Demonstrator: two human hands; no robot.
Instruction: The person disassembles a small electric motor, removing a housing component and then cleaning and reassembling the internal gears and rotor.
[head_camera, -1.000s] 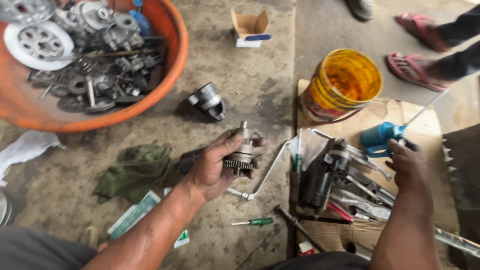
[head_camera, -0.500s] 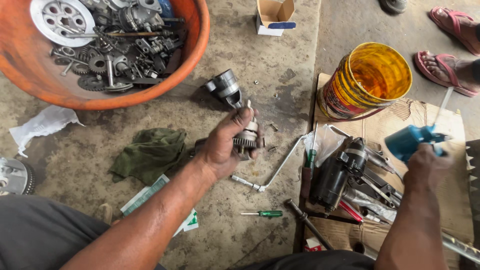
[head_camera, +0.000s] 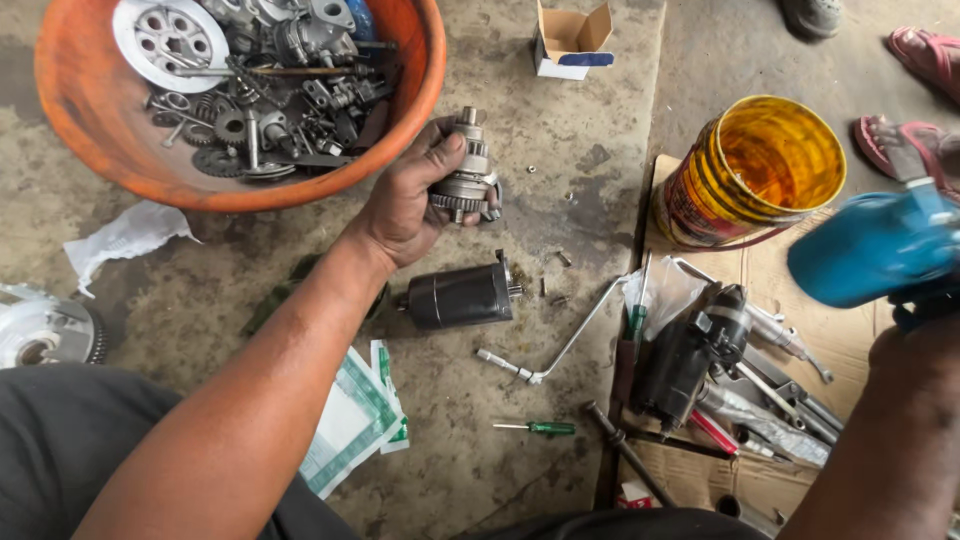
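open white-blue carton (head_camera: 568, 42) top centre; green-white packet (head_camera: 355, 420) by left forearm

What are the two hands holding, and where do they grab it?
The left hand grips a metal gear shaft around its toothed lower end. The right hand holds a blue can; grip hidden.

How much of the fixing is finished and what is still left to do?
Done: lots of parts already sit loose in the orange bowl, and a black motor body lies on the floor. In hand: the left hand grips a geared shaft, and the right hand lifts a blue can. Left: nothing looks reassembled; tools lie spread on the cardboard.
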